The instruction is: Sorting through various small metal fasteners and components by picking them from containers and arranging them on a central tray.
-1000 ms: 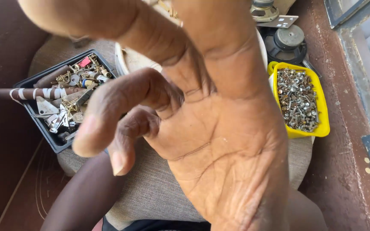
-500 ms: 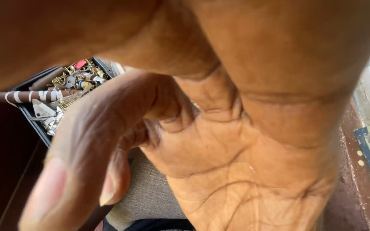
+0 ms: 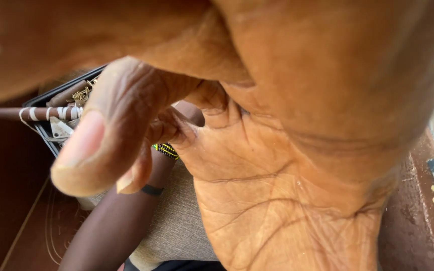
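Finding: the right hand (image 3: 287,165) has moved closer to the head camera than half a second ago and now fills most of the view. The palm faces the lens with the fingers (image 3: 101,145) loosely curled. It is open and grips nothing.

The black tray of small metal fittings (image 3: 41,131), which showed more fully earlier, is reduced to a corner behind the curled fingers. A brown stick with white bands (image 3: 26,113) lies across that tray.

The left forearm, wearing a beaded bracelet (image 3: 166,149), reaches up from below and right of the tray, over a grey cushion (image 3: 172,226). The left hand is hidden, so its grip cannot be told.

Judgement: work at the tray looks paused.
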